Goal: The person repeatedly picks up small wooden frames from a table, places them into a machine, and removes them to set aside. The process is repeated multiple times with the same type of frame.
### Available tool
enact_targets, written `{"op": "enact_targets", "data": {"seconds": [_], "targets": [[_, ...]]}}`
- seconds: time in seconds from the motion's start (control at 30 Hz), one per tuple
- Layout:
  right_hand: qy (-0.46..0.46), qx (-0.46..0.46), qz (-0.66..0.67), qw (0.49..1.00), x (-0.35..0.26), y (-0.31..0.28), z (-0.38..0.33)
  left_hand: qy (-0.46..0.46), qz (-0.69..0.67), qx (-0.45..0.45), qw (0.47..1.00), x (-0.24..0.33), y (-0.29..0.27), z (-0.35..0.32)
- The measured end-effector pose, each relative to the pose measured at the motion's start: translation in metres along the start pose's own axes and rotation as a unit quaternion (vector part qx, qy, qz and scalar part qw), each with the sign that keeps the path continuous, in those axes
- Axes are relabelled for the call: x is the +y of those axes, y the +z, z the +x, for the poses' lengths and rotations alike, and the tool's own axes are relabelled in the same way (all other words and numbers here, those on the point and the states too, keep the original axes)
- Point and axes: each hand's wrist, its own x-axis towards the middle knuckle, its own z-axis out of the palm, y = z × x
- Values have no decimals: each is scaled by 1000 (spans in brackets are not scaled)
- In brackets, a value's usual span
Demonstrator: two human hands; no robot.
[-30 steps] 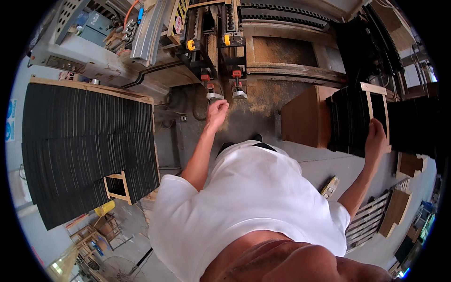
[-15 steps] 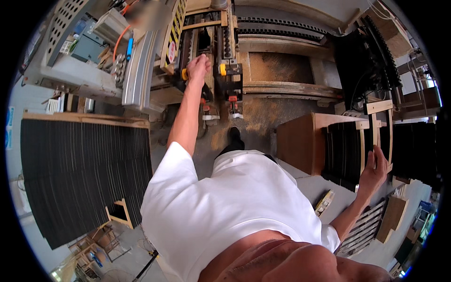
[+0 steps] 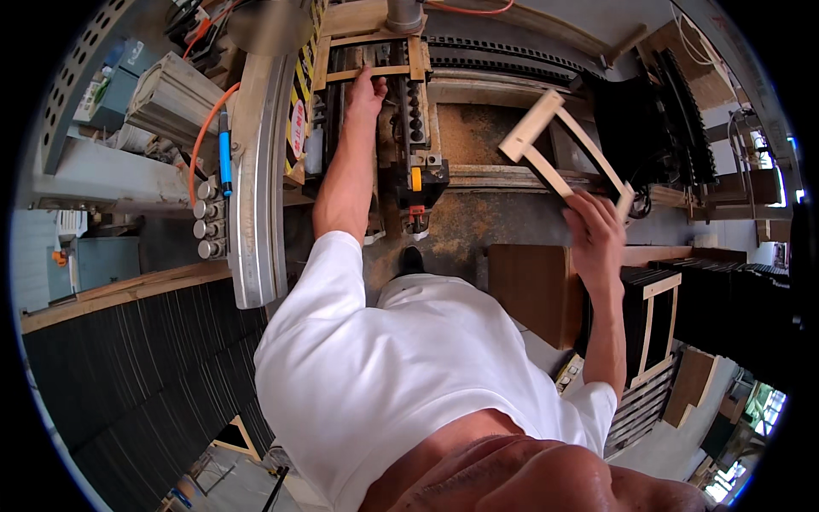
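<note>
While reaching over the black, stud-lined, twin-railed machine bed (image 3: 416, 128): best to keep the bare left hand (image 3: 365, 96) light, with forearm clear of the metal edges.
Left hand: fingertips at the near rail of the rectangular frame of pale bare wood (image 3: 396, 72), thumb bent close beside; pinching or merely pressing, cannot tell.
Frame on the bed: lying crosswise over both rails at the far end, with end pieces toward the bed's left and right edges.
Right hand (image 3: 595, 232): fingers clamped around the near end of the second frame, likewise rectangular and pale (image 3: 529, 128).
Second frame: aloft and tilted, well beyond the bed's right edge, broad rail up and to the left.
Good handling: probably wise to square the lying frame with the bed's edges, pushing evenly near both corners; a one-sided push could skew such thin rails.
Spare grip: better firm and still, with the raised frame well apart from the studs.
Striped strip: yellow and black (image 3: 301, 81), along the bed's left side.
Writing: white label (image 3: 298, 126) on the strip, with red characters, small and slanted, not safely readable.
Brands: none legible.
</note>
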Motion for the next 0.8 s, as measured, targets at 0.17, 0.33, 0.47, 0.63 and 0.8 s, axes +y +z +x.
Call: {"op": "enact_targets", "data": {"seconds": [0.17, 0.33, 0.47, 0.63, 0.8], "targets": [[-141, -28, 19, 989, 5, 97, 77, -15, -86, -34, 996, -19, -30, -61], [-240, -61, 67, 967, 0, 209, 146, -35, -19, -37, 999, -54, -67, -190], [-311, -74, 73, 945, -16, 291, 189, -45, -4, -11, 999, -68, -104, -271], [-340, -103, 47, 934, -33, 336, 211, -29, -33, 31, 999, -88, -135, -341], [-359, -97, 18, 928, -17, 355, 239, 2, -102, 99, 990, -114, -150, -386]]}}
